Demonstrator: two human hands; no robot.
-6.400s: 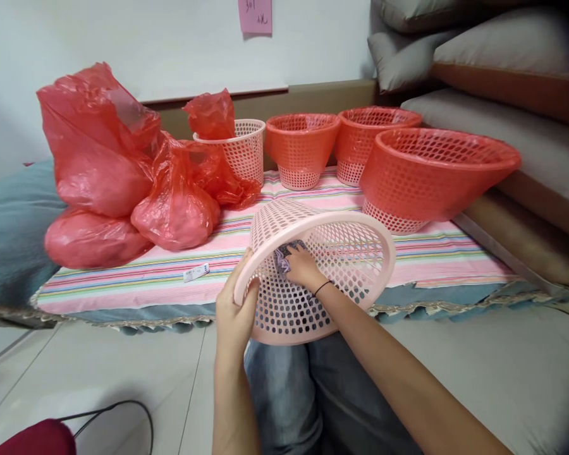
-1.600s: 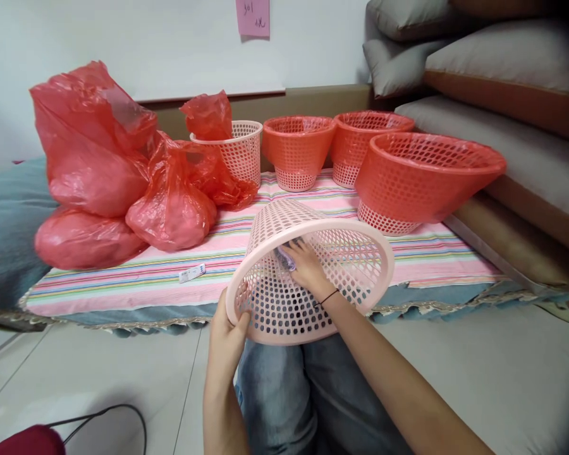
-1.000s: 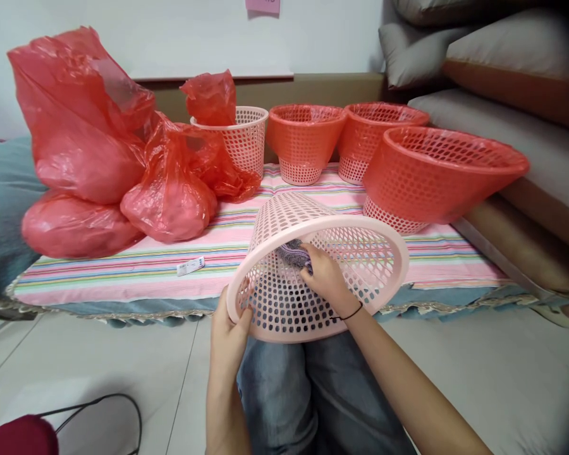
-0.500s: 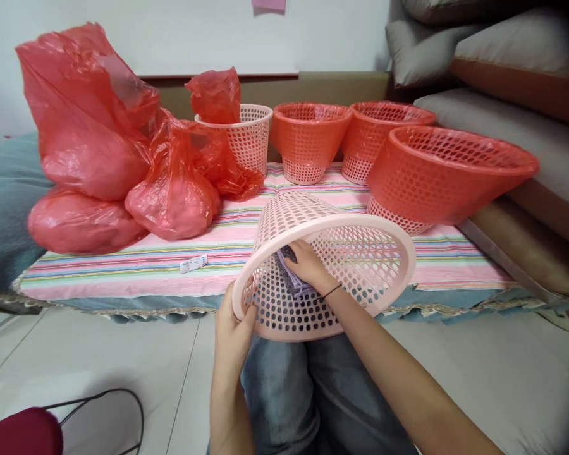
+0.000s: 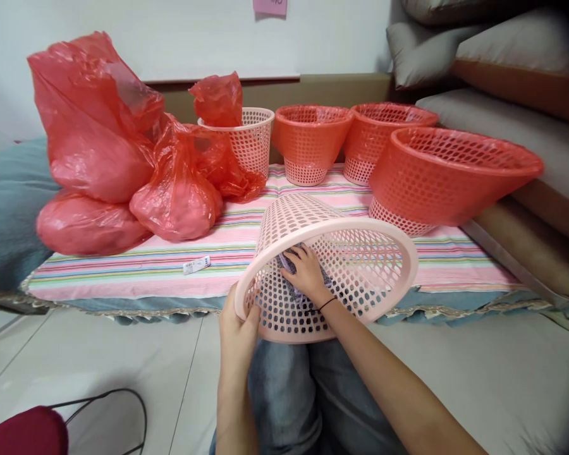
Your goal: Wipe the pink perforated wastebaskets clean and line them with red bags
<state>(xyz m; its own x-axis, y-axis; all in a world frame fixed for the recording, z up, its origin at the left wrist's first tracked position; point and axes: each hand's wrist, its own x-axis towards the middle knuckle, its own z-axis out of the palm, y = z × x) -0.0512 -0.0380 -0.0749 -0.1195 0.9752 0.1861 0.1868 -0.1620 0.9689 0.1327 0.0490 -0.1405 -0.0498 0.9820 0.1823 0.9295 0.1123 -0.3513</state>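
Observation:
A pale pink perforated basket [image 5: 360,253] lies tipped on its side over my lap, its mouth facing me. My left hand [image 5: 239,325] grips its rim at the lower left, fingers closed around the edge. My right hand [image 5: 306,272] reaches inside the basket and presses a grey-purple cloth [image 5: 289,262] against the inner wall, fingers closed on it. A thin black band circles my right wrist.
A low bed with a striped pink sheet [image 5: 218,253] carries several red plastic bags [image 5: 99,145], another pale basket [image 5: 253,142] stuffed with a bag, and three red-orange baskets [image 5: 450,177]. A small white label [image 5: 196,265] lies on the sheet. Cushions are stacked at right.
My right hand has shifted the cloth back and forth along the basket's inner wall. My left hand has kept its hold on the rim, and the view has moved slightly.

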